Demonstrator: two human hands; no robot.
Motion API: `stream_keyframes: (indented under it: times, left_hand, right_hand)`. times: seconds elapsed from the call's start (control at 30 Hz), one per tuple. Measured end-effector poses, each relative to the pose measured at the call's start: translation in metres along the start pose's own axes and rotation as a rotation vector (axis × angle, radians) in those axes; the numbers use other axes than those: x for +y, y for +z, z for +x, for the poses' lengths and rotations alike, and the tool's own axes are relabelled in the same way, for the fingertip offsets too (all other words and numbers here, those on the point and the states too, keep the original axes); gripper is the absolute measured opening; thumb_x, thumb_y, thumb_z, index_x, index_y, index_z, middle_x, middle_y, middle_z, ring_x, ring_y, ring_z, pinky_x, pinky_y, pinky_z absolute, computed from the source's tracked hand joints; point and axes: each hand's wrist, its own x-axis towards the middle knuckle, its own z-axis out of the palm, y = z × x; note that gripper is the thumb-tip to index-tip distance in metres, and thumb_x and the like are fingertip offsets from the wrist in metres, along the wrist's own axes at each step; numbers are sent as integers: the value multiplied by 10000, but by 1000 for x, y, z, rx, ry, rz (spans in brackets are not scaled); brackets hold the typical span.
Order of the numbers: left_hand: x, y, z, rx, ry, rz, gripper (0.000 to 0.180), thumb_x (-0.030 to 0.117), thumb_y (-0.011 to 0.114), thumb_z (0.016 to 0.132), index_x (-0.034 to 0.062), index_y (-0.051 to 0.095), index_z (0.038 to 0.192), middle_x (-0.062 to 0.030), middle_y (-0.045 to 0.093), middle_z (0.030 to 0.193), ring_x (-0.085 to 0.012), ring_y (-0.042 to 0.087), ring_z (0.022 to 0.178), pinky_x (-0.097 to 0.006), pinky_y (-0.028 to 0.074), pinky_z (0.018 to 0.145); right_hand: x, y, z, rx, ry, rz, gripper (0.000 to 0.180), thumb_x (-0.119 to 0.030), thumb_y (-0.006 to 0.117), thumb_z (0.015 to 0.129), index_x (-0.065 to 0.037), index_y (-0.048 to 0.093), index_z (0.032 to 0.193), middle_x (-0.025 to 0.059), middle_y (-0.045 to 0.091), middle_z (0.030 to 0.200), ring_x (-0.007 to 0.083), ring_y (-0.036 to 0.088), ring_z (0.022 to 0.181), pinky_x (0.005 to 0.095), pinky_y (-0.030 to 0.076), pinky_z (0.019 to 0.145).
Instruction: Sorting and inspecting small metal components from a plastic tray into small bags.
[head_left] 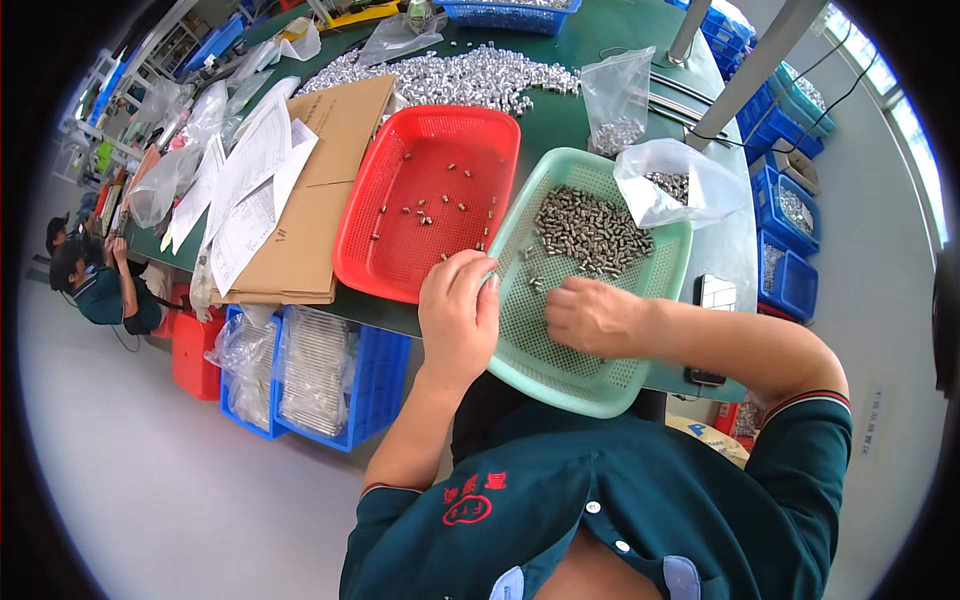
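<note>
Nearest the camera, the person's dark green collared work shirt (600,500) fills the lower frame, both bare forearms reaching forward from it to the pale green perforated plastic tray (560,370), which overhangs the near edge of the green-topped workbench (560,120). The right hand (592,315) lies inside this tray, fingers curled together over the mesh just short of the heap of small dark grey metal cylinders (592,230) piled in the tray's far half; whether it pinches a piece I cannot tell. The left hand (460,315) curls loosely over the tray's left rim, fingertips together, beside the red perforated plastic tray (400,270) touching the green tray's left side.

Only a thin scatter of cylinders (430,210) lies in the red tray, while the heap in the green one is large, so by my judgement the sorting is at an early stage, with most pieces unhandled.

A clear plastic bag of parts (670,185) rests on the green tray's far right corner. Beyond the red tray spreads a bright pile of silvery metal parts (450,75); left of it lie flat brown cardboard (320,190) and white papers (245,190).
</note>
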Motion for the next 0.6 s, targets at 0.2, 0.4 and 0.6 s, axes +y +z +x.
stream_keyframes:
  times: [0.2, 0.4, 0.6]
  left_hand:
    - [-1, -2, -3, 10, -7, 17, 168, 26, 614, 809, 1, 619, 975, -126, 615, 1011, -291, 580, 929, -369, 470, 812]
    - [-3, 1, -3, 38, 27, 23, 198, 28, 612, 778, 15, 598, 974, -110, 604, 994, -304, 572, 875, -401, 455, 776]
    - [-4, 4, -3, 46, 39, 18, 191, 23, 603, 781, 14, 599, 972, -111, 610, 977, -301, 575, 868, -396, 461, 776]
  right_hand:
    - [51, -15, -37, -24, 184, -179, 85, -126, 578, 659, -69, 559, 720, 29, 513, 774, 188, 505, 801, 308, 424, 740]
    - [12, -5, 9, 136, -14, 103, 104, -146, 559, 671, -67, 539, 735, 53, 525, 821, 231, 523, 865, 355, 452, 750]
    - [34, 24, 37, 278, -158, -109, 89, -176, 565, 675, -92, 553, 651, 25, 508, 760, 195, 507, 795, 314, 441, 680]
